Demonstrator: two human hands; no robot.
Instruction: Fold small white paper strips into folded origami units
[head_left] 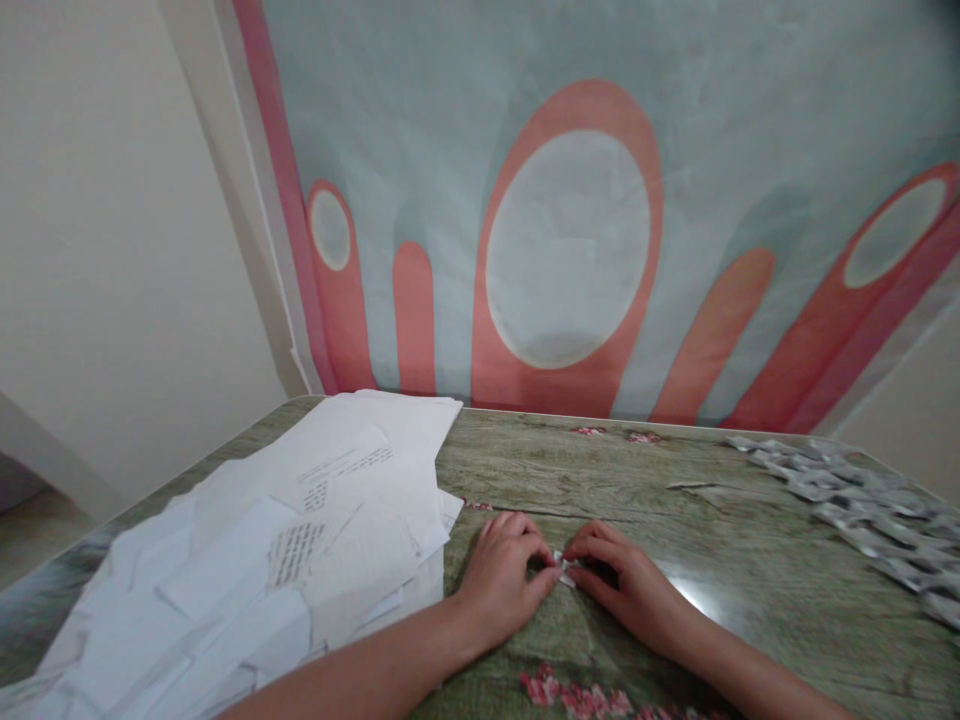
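Between my two hands is a small folded piece of white paper (564, 570), just above or on the wood-patterned table (720, 600). My left hand (510, 565) pinches its left side between thumb and fingers. From the other side my right hand (615, 570) pinches it too, fingertips close to those of the left. Most of the paper is hidden by the fingers. Left of my left hand, a large loose heap of white paper sheets (375, 430) spreads over the table, some with printed text.
Several folded grey-white paper strips (855, 515) lie in rows at the right edge. Pink flower patterns (577, 695) show on the table surface near the front. A wall hanging (420, 120) with coral shapes stands behind the table; a pale wall (97, 220) is at left.
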